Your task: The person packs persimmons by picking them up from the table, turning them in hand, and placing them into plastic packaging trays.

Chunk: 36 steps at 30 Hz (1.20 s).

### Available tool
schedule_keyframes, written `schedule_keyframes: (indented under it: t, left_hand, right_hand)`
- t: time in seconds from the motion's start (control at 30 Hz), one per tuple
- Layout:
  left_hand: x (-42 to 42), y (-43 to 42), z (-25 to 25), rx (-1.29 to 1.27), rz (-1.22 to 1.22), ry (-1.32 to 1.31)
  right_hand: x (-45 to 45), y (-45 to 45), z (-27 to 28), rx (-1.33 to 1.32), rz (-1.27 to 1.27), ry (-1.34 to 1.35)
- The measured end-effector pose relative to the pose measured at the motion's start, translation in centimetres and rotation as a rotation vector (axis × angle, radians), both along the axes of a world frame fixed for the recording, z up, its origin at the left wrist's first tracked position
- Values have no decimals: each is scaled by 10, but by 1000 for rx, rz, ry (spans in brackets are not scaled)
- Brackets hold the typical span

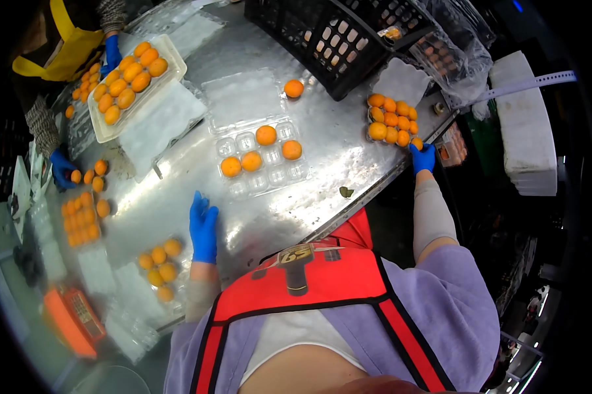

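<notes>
Along the near edge of the metal bench, a cluster of oranges sits left of the person's blue-gloved left hand, which is relaxed and unclasped, fingers loosely extended over the surface. A small leaf lies near the rim. Just beyond the left hand is a clear tray, its lid folded back, with four oranges in its cups. The right hand, also gloved, reaches to the near corner of a block of oranges, fingertips at the corner fruit; whether it grasps or merely touches, I cannot tell. A loose orange rests just beside the lid. Farther off, a co-worker's hand is at a white tray, and a black crate stands on the far side.
</notes>
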<state>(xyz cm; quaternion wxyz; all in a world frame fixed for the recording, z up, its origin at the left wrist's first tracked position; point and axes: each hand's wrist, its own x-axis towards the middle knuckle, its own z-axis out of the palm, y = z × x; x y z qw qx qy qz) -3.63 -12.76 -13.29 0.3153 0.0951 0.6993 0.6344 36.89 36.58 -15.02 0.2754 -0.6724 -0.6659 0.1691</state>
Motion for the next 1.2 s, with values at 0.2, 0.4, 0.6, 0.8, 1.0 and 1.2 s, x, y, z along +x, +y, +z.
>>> schedule_keyframes:
  t: [0.2, 0.4, 0.6, 0.8, 1.0, 1.2]
  left_hand:
    - [-6, 4, 3, -27, -27, 42]
    - [-6, 7, 2, -27, -13, 67]
    - [-8, 10, 6, -54, -1, -2]
    - [-11, 11, -8, -72, 44, 182]
    - [-8, 7, 27, -58, 83, 94]
    - [-5, -4, 30, -11, 138, 90]
  right_hand:
    - [6, 12, -8, 46, 28, -103]
    - [15, 55, -5, 6, 111, -62]
    - [2, 98, -4, -221, 239, -124]
    - [39, 172, -48, -397, 459, -312]
    - [51, 159, -42, -340, 422, -133]
    - [30, 132, -9, -453, 104, 698]
